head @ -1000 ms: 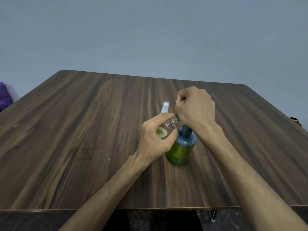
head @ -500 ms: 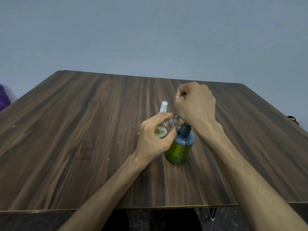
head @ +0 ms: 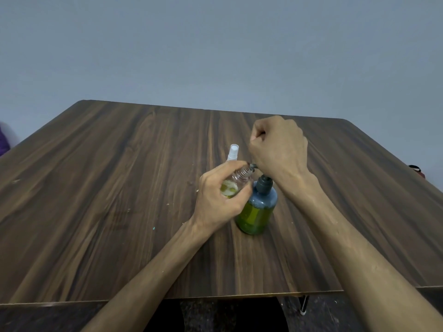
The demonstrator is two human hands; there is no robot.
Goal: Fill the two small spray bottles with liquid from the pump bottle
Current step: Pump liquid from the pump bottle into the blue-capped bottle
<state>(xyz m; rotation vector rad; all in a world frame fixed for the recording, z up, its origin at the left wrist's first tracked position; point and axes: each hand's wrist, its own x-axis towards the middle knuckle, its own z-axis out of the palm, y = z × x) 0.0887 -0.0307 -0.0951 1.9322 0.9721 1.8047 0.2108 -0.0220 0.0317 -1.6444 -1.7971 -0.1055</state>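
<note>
The work surface was a dark wood-grain laminate table (head: 119,200) with rounded far corners, flecked with small pale crumbs, set against a plain grey-blue wall (head: 215,44). A purple object (head: 3,142) was cut off at the left edge; a dark item (head: 417,170) past the right edge could not be identified.

The translucent blue-green pump bottle (head: 257,212), part full of yellow-green liquid, stood upright near the table's centre. The left hand (head: 220,200) was curled around a small clear plastic spray bottle (head: 236,180), uncapped, tilted with its threaded neck at the pump spout. The right hand (head: 279,149) was fisted over the pump head, hiding it. A second small bottle with a white sprayer (head: 233,153) stood just behind, its body mostly hidden.
</note>
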